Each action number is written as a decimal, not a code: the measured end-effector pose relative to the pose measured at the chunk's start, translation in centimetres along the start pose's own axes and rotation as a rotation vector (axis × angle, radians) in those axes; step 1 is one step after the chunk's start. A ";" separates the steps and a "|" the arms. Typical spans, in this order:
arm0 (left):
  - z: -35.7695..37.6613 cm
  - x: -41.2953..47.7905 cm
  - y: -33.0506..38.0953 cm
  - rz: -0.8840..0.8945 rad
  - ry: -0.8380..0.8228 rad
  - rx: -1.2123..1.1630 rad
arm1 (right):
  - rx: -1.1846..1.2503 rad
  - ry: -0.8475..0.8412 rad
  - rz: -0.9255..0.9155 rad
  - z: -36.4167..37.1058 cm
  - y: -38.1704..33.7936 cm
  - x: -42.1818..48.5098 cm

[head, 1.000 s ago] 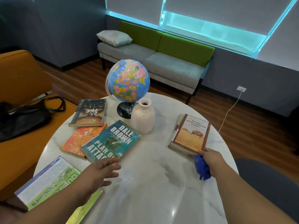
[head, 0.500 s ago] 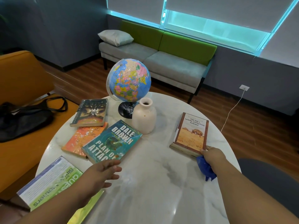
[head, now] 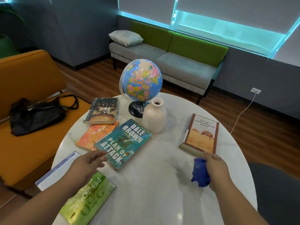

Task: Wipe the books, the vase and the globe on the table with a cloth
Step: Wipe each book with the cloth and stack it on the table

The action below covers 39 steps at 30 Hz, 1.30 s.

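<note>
Step in hand: wiping the books. The right hand (head: 215, 169) grips a bunched blue cloth (head: 200, 173) just beside the tan book (head: 201, 133). The left hand (head: 87, 164), fingers loosely spread, hovers at the glossy teal book (head: 123, 143), perhaps touching it. The next move probably calls for steadying that flat cover and wiping it. The matte vase (head: 155, 118) and the smooth globe (head: 141, 80) stand on the far side of the marble bench (head: 154, 184).

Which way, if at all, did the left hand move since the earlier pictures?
Yes: the left hand moved left, off the near corner of the Plan of Attack book.
</note>
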State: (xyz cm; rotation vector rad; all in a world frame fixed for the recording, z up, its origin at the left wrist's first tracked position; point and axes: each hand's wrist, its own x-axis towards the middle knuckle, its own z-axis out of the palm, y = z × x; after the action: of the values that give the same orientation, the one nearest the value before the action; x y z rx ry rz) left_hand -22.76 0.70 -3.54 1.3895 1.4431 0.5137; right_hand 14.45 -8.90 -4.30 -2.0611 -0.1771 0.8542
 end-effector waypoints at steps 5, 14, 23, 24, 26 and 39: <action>-1.1 1.5 -1.6 -0.097 0.095 -0.080 | -0.019 -0.271 -0.050 3.6 1.8 -3.9; -0.4 7.0 -0.9 -0.452 0.096 -0.266 | -0.100 -0.345 -0.033 4.6 3.6 -6.6; 1.6 7.4 -1.1 -0.413 0.122 -0.486 | -0.033 -0.292 0.039 2.1 4.4 -6.4; 2.0 7.2 -1.0 -0.415 0.126 -0.484 | -0.030 -0.290 0.041 2.0 4.5 -6.4; 2.5 6.6 -1.1 -0.395 0.122 -0.482 | -0.026 -0.288 0.036 1.9 4.6 -6.4; 3.6 -2.5 -0.5 -0.251 -0.204 -0.329 | 0.091 -0.189 0.011 -0.6 3.5 -5.8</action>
State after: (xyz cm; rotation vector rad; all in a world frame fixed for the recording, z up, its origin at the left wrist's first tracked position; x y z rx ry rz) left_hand -20.43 -2.90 -4.44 0.9560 1.2778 0.4125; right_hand 9.81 -13.81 -3.85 -1.8976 -0.2260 1.0453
